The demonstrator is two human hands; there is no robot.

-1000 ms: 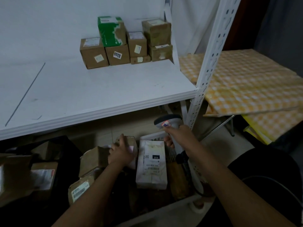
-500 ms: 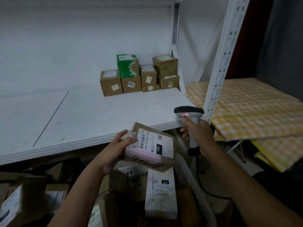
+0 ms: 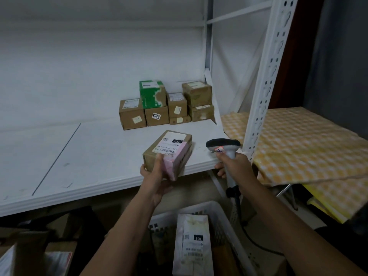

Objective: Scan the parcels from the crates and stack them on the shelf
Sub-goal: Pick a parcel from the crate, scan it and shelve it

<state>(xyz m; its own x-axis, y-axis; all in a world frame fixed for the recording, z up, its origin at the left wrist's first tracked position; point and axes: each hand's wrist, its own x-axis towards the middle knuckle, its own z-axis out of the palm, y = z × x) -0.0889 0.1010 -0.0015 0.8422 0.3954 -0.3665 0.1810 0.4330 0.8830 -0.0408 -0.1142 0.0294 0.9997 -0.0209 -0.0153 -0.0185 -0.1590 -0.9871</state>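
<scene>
My left hand (image 3: 156,177) grips a brown parcel (image 3: 169,151) with a white barcode label and pink tape, holding it above the front edge of the white shelf (image 3: 89,156). To its right my right hand (image 3: 234,166) grips a grey handheld scanner (image 3: 223,146), its head turned toward the parcel. Several stacked parcels (image 3: 165,105), mostly brown with one green, sit at the back right of the shelf. Below, a white crate (image 3: 225,220) holds a white parcel (image 3: 192,248) with a label.
A perforated white shelf post (image 3: 264,86) stands just right of the scanner. Beyond it lies a yellow checked cloth (image 3: 298,148) on a surface. More cardboard boxes (image 3: 39,253) sit in the dark at lower left. The scanner cable (image 3: 256,242) trails down to the right.
My left hand took the parcel out of the crate and lifted it up to shelf height. My right hand rose with the scanner beside it. The view tilted upward.
</scene>
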